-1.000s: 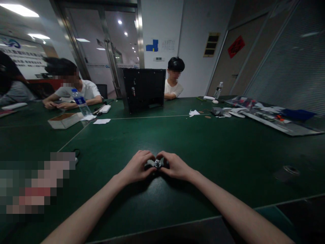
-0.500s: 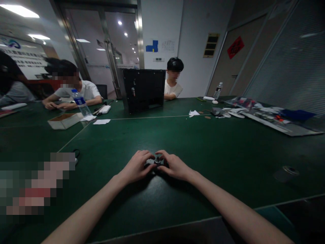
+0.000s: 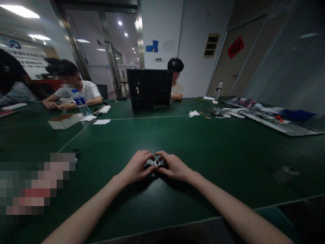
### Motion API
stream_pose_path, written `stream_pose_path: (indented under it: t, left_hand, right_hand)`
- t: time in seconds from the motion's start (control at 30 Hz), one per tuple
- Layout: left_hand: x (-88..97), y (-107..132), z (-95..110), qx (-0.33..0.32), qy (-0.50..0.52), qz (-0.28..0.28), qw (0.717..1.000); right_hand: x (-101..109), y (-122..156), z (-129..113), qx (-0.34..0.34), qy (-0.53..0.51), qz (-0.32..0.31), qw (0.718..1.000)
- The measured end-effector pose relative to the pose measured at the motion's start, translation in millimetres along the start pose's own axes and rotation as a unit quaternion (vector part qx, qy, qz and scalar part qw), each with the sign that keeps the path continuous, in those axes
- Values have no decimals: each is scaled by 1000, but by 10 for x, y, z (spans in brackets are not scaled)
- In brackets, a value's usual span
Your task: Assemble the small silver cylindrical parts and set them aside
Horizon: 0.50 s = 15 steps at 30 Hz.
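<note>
Silver hub [image 3: 157,163] sits between your left hand [image 3: 138,166] and right hand [image 3: 174,166], both grips clamped on it over the green table [image 3: 228,162]; beyond, the black case [image 3: 149,89] has shifted right.

Single head cam, worn on person, faces fwd + down over green table [image 3: 223,162], wide angle.

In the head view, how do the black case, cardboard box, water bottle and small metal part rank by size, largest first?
1. The black case.
2. The cardboard box and the water bottle: they look alike in size, so I do not rank them.
3. The small metal part, though nearest the camera.
</note>
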State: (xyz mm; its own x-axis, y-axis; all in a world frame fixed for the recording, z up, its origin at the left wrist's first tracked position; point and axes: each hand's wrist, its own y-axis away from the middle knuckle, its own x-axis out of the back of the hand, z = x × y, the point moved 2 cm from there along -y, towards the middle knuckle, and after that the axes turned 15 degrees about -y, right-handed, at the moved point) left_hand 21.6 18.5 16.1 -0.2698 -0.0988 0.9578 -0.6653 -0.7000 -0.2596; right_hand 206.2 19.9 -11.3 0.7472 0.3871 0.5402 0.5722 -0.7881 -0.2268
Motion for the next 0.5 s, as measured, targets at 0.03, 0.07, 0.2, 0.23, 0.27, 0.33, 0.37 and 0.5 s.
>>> stream_pose_path:
  t: [0.03, 0.07, 0.2, 0.23, 0.27, 0.33, 0.37, 0.5]
  left_hand:
    - [6, -3, 6, 0, 0, -1, 1000]
    - [11, -7, 12, 0, 0, -1, 1000]
    - [31, -14, 34, -2, 0, 4, 1000]
    - [34, -14, 37, -1, 0, 5, 1000]
    - [38, -12, 37, 2, 2, 6, 1000]
    - [44, -7, 36, 5, 3, 3, 1000]
    - [47, -4, 36, 6, 2, 2, 1000]
    - [60, 3, 40, 6, -7, -8, 1000]
  right_hand:
    - [0, 1, -1, 0, 1, -1, 1000]
    - [1, 2, -1, 1, 3, 0, 1000]
    - [8, 6, 9, 11, 6, 8, 1000]
    - [10, 6, 13, 11, 7, 11, 1000]
    - [13, 5, 17, 10, 8, 13, 1000]
    - [20, 5, 17, 9, 11, 18, 1000]
    - [24, 5, 12, 9, 12, 20, 1000]
    - [39, 15, -31, 12, 22, 12, 1000]
